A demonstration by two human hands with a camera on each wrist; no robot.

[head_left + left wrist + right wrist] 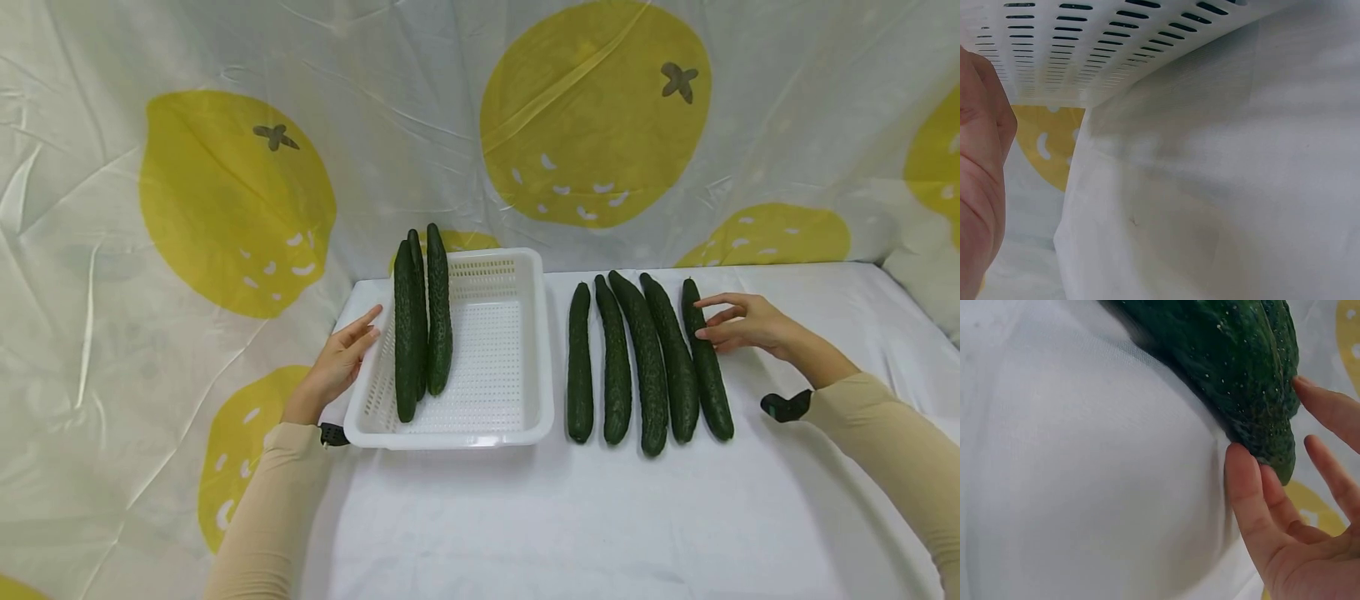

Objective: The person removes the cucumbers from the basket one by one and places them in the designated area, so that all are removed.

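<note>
On the table's left side stands a white plastic basket (483, 358) with slotted walls. Three dark green cucumbers (439, 321) lie lengthwise in its left part, their far ends over the rear rim. My left hand (335, 362) is at the basket's left wall, fingers extended along it; the left wrist view shows only part of that hand beside the wall. To the right of the basket, several cucumbers (648, 362) lie in a row. My right hand (746, 325) reaches to the far end of the rightmost cucumber (711, 371), thumb and fingers spread about it, fingertips at its surface.
A white cloth (600, 525) covers the table. Behind and to the left hangs a pale curtain (405, 125) with large yellow lemon prints. Dark wrist devices show at my left cuff (333, 434) and right cuff (786, 407).
</note>
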